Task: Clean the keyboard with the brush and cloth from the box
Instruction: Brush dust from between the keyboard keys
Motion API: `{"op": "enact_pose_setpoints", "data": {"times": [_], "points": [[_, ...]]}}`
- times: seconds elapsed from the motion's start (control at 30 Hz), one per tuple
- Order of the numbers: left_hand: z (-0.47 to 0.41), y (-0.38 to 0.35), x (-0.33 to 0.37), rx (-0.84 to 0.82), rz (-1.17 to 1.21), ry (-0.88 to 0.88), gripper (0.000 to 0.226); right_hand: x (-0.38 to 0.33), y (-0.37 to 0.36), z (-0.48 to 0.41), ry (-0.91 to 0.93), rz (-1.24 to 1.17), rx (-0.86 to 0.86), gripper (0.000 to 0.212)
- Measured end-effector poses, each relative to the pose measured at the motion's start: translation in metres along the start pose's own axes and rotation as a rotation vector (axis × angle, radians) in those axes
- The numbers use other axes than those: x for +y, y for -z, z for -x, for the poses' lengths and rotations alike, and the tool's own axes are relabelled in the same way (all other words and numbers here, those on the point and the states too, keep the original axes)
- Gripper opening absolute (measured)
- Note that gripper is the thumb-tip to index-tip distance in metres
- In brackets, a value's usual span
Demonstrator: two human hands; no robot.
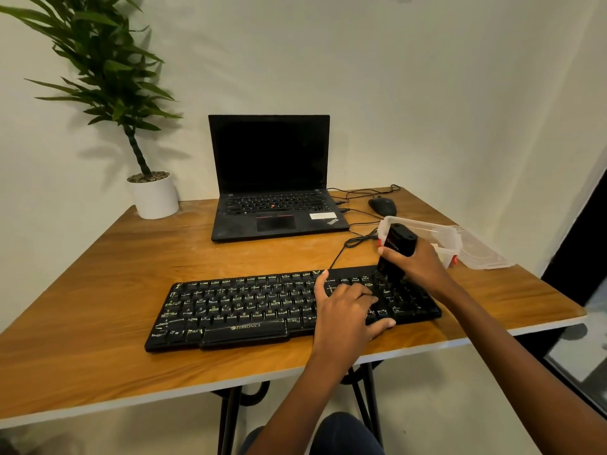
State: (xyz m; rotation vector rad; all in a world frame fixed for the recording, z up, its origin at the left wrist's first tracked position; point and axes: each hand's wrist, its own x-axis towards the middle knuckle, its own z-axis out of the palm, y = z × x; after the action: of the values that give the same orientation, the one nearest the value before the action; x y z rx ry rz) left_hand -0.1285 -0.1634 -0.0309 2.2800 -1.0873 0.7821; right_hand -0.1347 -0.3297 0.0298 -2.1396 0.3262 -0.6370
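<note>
Head view: the keyboard (pixel 249 307) lies in the lower middle of the frame on the wooden worktop (pixel 131 274). The right grip (pixel 417 267) is clasped round a black brush (pixel 395 251), which stands nearly upright with its lower end on the keys at the keyboard's upper right corner. The left grip (pixel 345 310) lies flat and relaxed on the keys just left of the brush, holding nothing.

Short strokes along each row should work best, pushing the bristles into the gaps and sweeping dust toward the nearest edge. The flat palm can steady the board, but the keys under it will need a turn.

The clear box (pixel 437 234) sits at centre right behind the brush, and no cloth shows.

The keyboard's front edge reads "ZEBRONICS". The laptop (pixel 269 178) shows "ThinkPad" on its palm rest, and the white sticker beside it is too small to read. The mark on the brush is illegible
</note>
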Motion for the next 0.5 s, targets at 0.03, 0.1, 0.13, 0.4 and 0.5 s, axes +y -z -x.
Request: {"op": "enact_pose_setpoints", "data": {"times": [0.03, 0.1, 0.13, 0.4, 0.5], "points": [[0.000, 0.000, 0.000, -0.004, -0.002, 0.000, 0.052, 0.001, 0.001, 0.000, 0.016, 0.003, 0.027, 0.034], [0.000, 0.000, 0.000, -0.005, -0.007, 0.001, 0.052, 0.002, 0.004, 0.000, 0.031, -0.006, 0.031, 0.031], [0.000, 0.000, 0.000, -0.002, -0.007, 0.001, 0.052, 0.002, 0.004, 0.000, 0.018, -0.032, -0.009, 0.030], [0.000, 0.000, -0.001, -0.015, -0.005, 0.001, 0.050, -0.007, 0.021, -0.003, -0.041, -0.056, -0.269, 0.024], [0.000, 0.000, -0.002, -0.021, -0.009, -0.001, 0.043, -0.014, 0.033, -0.010, -0.050, 0.024, -0.400, 0.028]]}}
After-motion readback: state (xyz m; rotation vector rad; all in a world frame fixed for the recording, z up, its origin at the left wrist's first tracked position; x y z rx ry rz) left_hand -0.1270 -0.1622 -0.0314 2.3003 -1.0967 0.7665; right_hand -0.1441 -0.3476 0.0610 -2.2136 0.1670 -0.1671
